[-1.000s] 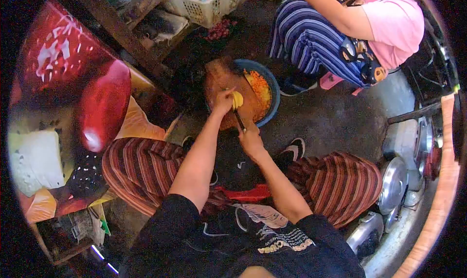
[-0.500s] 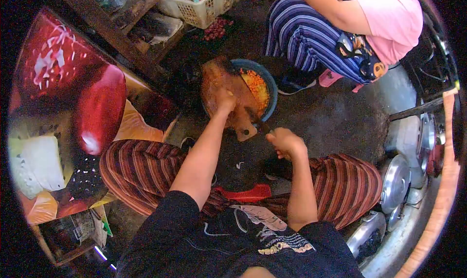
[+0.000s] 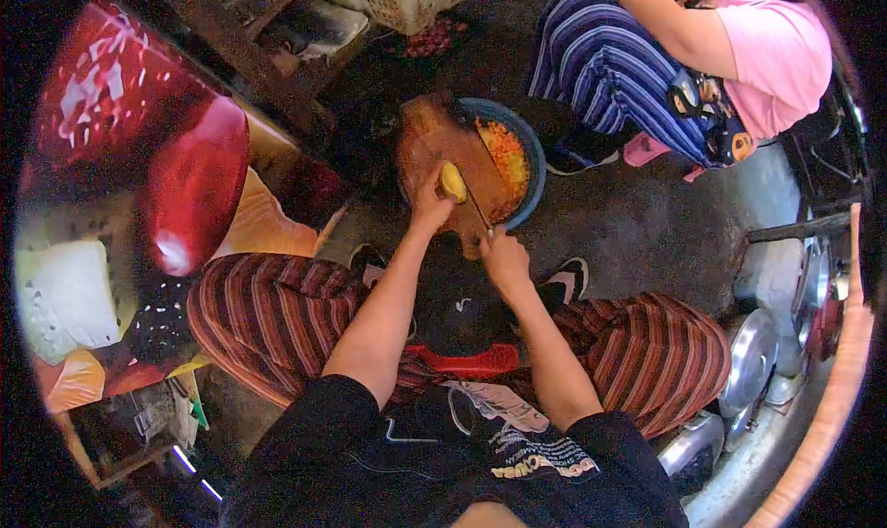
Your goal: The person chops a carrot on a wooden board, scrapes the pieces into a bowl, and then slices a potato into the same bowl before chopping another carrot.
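Observation:
My left hand [image 3: 429,205] is closed around a yellow peeled potato [image 3: 453,182] above a wooden cutting board [image 3: 427,140]. In my right hand [image 3: 505,258] is the handle of a knife [image 3: 479,211], its blade pointing up and left over the board, close to the potato. The board lies across a blue basin [image 3: 536,163] on the floor. Inside the basin, to the right of the board, are diced orange carrots [image 3: 504,145] and a mass of yellow pieces, partly hidden by the board.
Another person in striped trousers [image 3: 591,61] sits at the upper right. A white plastic basket [image 3: 407,1] and small red onions [image 3: 434,38] are at the back. Metal pot lids [image 3: 750,357] stand along the right. A printed red sheet [image 3: 199,186] covers the left side.
The yellow potato now shows in my left hand, over the board. My right hand with the knife has moved left and slightly up, closer to the board. The view has shifted slightly.

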`<state>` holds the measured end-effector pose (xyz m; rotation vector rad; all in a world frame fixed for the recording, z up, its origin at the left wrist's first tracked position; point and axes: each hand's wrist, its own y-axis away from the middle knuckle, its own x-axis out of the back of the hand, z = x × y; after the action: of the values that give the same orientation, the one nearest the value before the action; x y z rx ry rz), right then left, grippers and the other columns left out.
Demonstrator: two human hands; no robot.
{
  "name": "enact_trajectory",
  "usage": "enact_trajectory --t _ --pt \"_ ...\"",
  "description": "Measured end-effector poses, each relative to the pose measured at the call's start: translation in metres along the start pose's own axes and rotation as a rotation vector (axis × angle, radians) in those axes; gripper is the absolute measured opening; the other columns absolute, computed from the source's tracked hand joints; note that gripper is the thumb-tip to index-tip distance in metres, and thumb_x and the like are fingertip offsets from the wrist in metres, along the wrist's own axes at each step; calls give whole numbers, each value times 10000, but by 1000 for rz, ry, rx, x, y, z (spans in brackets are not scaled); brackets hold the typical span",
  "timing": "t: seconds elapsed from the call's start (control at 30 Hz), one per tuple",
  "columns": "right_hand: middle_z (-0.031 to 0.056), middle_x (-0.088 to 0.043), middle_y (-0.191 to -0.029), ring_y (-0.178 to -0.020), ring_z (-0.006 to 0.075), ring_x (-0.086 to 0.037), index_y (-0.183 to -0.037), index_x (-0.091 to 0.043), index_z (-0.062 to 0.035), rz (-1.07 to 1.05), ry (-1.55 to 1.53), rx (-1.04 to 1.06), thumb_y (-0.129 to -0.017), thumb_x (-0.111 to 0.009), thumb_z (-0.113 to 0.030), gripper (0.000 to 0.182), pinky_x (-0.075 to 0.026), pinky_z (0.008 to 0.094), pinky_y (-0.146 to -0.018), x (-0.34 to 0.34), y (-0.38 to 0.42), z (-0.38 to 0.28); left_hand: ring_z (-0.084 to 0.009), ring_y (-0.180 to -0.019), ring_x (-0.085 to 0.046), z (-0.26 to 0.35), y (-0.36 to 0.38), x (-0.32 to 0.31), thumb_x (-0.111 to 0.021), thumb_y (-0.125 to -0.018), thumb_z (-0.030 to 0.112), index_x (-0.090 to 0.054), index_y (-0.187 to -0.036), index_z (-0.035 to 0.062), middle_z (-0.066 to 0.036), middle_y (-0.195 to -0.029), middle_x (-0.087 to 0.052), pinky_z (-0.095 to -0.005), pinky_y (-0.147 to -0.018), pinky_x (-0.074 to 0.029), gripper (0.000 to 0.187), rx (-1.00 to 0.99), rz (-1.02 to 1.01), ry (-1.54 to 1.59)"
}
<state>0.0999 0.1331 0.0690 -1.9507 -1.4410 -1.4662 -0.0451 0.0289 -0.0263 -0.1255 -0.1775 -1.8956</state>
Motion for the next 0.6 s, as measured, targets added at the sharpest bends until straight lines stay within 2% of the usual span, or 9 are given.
enact_trajectory --t 0.03,0.1,0.23,0.3,0.4,0.6 --pt "258 -606 -766 -732 424 -597 -910 -496 10 16 17 10 -861 -491 -291 305 -480 497 -649 1 3 -4 -349 -1181 -398 -3 1 0 -630 -663 25 -413 -1285 53 -199 -1271 -403 -374 -988 -342 659 3 2 4" --pt "259 -604 -761 -730 421 -598 -907 -488 9 13 11 19 -863 -488 -283 295 -479 500 -649 -2 4 -4 -352 -1184 -398 -1 2 1 -641 -645 5 -415 -1285 59 -193 -1274 -411 -368 -997 -332 681 -142 2 -242" --pt "267 -597 -751 -740 424 -595 -911 -484 14 7 -40 24 -866 -486 -274 292 -475 505 -659 0 1 -3 -359 -1204 -378 26 10 7 -655 -647 16 -412 -1289 65 -176 -1323 -382 -375 -1018 -303 688 -259 35 -346" --pt "273 -595 -754 -748 429 -592 -912 -492 21 14 -67 30 -866 -486 -277 302 -474 502 -665 3 -1 -2 -345 -1241 -344 36 15 8 -639 -674 12 -422 -1282 58 -155 -1349 -373 -374 -1027 -288 648 -426 44 -540" --pt "282 -592 -760 -762 437 -587 -913 -509 32 28 -90 42 -866 -483 -287 324 -472 498 -676 8 -1 -5 -313 -1260 -335 29 17 8 -592 -718 -8 -435 -1273 52 -151 -1349 -380 -364 -1031 -285 580 -367 -48 -417" --pt "295 -588 -758 -755 445 -586 -930 -532 47 21 -78 66 -857 -484 -310 367 -475 501 -677 12 -3 -9 -299 -1256 -347 26 19 6 -525 -762 -21 -452 -1251 26 -162 -1331 -399 -346 -1049 -260 497 -345 -11 -383"
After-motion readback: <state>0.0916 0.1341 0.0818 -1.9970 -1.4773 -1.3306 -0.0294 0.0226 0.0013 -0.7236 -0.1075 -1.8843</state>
